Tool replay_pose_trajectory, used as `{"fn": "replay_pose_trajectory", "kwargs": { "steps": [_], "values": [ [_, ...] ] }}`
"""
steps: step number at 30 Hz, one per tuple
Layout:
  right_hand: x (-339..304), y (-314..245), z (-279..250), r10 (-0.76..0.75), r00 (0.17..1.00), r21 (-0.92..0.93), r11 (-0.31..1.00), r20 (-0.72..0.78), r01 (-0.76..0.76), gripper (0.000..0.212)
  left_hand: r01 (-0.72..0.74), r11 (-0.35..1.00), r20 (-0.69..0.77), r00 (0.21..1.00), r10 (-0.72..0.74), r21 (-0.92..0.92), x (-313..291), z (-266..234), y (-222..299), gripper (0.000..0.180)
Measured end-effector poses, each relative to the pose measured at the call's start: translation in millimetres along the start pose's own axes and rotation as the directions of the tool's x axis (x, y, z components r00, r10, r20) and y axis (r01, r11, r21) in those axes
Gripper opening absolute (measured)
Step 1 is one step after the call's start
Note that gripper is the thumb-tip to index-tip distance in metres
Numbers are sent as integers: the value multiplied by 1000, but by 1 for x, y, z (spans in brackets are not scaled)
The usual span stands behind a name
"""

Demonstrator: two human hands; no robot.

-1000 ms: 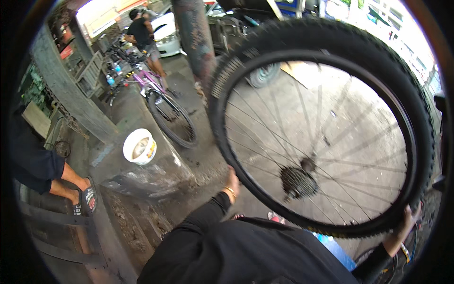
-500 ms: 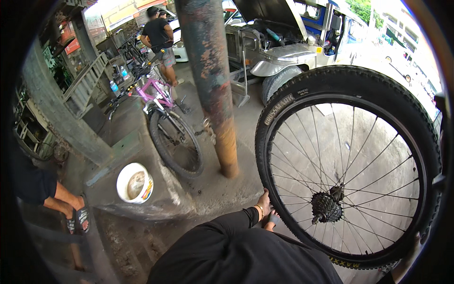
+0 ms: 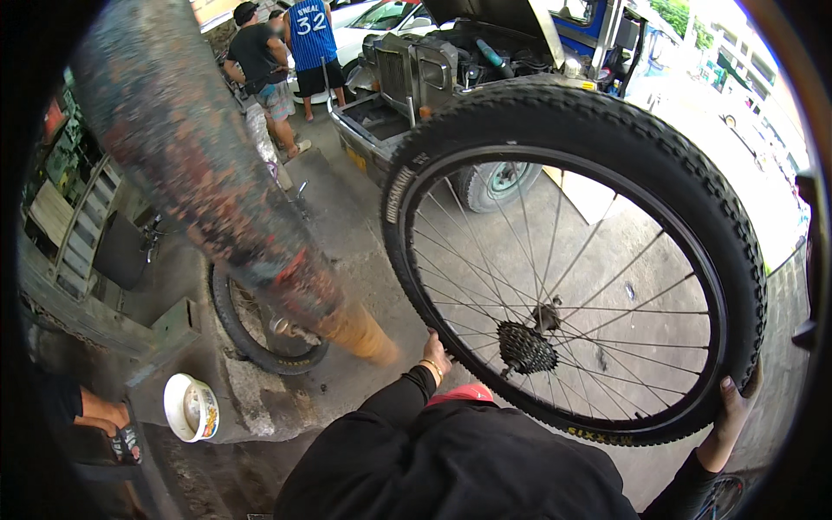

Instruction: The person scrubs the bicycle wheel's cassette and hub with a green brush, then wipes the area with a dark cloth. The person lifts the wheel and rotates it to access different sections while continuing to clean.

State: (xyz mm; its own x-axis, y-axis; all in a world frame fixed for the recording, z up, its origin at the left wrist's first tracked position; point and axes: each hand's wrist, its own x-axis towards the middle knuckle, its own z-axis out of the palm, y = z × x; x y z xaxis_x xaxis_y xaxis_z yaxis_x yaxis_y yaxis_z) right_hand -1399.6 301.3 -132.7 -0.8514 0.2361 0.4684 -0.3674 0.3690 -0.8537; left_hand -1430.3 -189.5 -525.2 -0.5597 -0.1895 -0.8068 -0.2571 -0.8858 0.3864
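A bicycle wheel [image 3: 607, 117] with a knobby black tire is held up in front of me on the right, tilted. Thin dark spokes run to its hub, where a black cassette of sprockets [image 3: 527, 347] faces me. My left hand [image 3: 438, 354] grips the tire at its lower left edge, a gold band around the wrist. At the lower right, my right hand [image 3: 735, 409] holds the tire with the thumb over its near side; its other fingers are mostly hidden behind.
A rusty painted post [image 3: 225, 173] rises close on my left. Behind it another bicycle's wheel [image 3: 238, 325] shows, and a white bucket [image 3: 178, 399] stands nearer. Ahead is a jeep [image 3: 433, 69] with its hood raised. Two people [image 3: 310, 43] stand beyond; another person's foot [image 3: 124, 442] is at lower left.
My view has swung right and I have come closer to the post and jeep. Both hands still hold the wheel, now further left in view; my right hand shows more fully.
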Motion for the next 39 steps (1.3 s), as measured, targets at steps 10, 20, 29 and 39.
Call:
{"fn": "replay_pose_trajectory", "kwargs": {
  "steps": [10, 20, 29, 39],
  "values": [
    [192, 47, 285, -67, 938, 146, 989, 339, 18, 93, -211, 931, -157, 973, 170, -298, 172, 57, 99, 69],
    [303, 96, 515, -115, 520, 232, 959, 846, -164, 53, -516, 821, -474, 802, 364, -242, 182, 72, 106, 93],
    [253, 148, 751, -460, 115, 445, 886, 881, 135, 52, -484, 873, -782, 519, 344, 62, 90, 61, -87, 33],
    [140, 128, 889, -329, -404, 507, 703, 853, 499, 63, -377, 834, -821, 551, -148, -404, 95, 160, -172, 35]
  ]
}}
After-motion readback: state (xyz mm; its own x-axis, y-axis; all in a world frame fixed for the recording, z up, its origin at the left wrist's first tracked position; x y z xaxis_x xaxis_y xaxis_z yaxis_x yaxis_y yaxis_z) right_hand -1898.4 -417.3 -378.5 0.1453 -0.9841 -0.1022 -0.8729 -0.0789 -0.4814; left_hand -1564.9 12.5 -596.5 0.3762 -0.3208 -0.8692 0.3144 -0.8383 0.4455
